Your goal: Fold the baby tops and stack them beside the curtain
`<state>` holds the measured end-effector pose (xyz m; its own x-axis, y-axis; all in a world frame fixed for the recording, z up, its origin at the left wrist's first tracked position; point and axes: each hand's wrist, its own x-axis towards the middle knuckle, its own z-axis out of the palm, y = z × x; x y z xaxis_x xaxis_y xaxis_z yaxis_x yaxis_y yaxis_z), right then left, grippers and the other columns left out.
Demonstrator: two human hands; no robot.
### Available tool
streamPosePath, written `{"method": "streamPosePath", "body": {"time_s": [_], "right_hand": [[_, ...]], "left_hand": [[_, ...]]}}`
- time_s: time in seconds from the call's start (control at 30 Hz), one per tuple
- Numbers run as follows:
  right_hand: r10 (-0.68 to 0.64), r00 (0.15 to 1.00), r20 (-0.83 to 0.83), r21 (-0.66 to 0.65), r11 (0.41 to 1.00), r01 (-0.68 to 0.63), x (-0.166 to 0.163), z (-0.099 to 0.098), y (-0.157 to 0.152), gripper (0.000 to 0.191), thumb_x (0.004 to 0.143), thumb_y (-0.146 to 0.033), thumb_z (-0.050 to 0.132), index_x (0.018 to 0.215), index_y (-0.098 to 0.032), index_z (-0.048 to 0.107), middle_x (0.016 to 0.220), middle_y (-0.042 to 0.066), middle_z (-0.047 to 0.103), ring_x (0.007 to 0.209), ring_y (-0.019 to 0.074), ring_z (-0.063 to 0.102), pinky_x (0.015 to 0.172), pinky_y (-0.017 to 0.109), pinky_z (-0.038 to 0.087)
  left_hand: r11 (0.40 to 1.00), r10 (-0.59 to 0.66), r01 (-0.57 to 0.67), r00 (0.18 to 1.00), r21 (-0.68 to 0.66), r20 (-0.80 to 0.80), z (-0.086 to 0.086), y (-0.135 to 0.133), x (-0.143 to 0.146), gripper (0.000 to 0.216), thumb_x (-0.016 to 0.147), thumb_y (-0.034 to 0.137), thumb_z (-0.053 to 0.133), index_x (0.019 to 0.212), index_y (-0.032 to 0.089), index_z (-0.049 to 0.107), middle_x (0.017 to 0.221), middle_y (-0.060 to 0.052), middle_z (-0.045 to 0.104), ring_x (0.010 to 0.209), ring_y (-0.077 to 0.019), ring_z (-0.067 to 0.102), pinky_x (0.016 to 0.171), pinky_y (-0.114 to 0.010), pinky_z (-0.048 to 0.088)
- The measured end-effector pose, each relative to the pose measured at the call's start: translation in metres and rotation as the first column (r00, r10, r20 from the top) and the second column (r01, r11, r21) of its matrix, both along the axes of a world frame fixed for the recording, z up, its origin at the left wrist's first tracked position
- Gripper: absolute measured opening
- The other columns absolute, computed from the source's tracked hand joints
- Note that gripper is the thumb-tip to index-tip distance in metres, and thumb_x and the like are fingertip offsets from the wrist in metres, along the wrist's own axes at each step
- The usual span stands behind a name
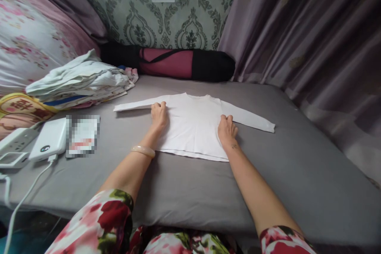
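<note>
A small white long-sleeved shirt (pixel 193 127) lies flat on the grey bed sheet, neckline away from me and both sleeves spread out to the sides. My left hand (pixel 160 116), with a pale bangle on its wrist, is closed on the shirt's left side just below the sleeve. On the opposite side, my right hand (pixel 228 129) has its fingers curled around the edge under the other sleeve. The fingertips are partly hidden by the backs of both hands. The hem lies nearest to me, between my forearms.
A pile of folded clothes (pixel 86 77) stands at the back left. Nearer are a white power bank (pixel 49 139) with a cable, a power strip (pixel 18 141) and a blurred-out packet (pixel 83 135). A black and maroon long bag (pixel 166 63) lies along the wall; curtains (pixel 312 27) hang right.
</note>
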<state>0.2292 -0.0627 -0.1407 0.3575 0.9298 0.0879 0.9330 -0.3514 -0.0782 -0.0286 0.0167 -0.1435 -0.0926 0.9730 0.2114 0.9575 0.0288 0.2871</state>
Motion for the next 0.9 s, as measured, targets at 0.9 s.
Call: {"method": "streamPosePath", "body": {"time_s": [0.9], "right_hand": [[0.737, 0.655, -0.165, -0.133, 0.642, -0.756, -0.011, 0.005, -0.018, 0.061, 0.1, -0.046, 0.024, 0.155, -0.019, 0.022, 0.163, 0.009, 0.007, 0.15, 0.0238, 0.002, 0.12, 0.051, 0.002]], "left_hand": [[0.747, -0.655, 0.609, 0.743, -0.267, -0.135, -0.008, -0.048, -0.029, 0.07, 0.098, 0.059, 0.016, 0.154, 0.016, 0.024, 0.161, -0.012, 0.015, 0.149, -0.0252, 0.009, 0.12, -0.044, 0.01]]}}
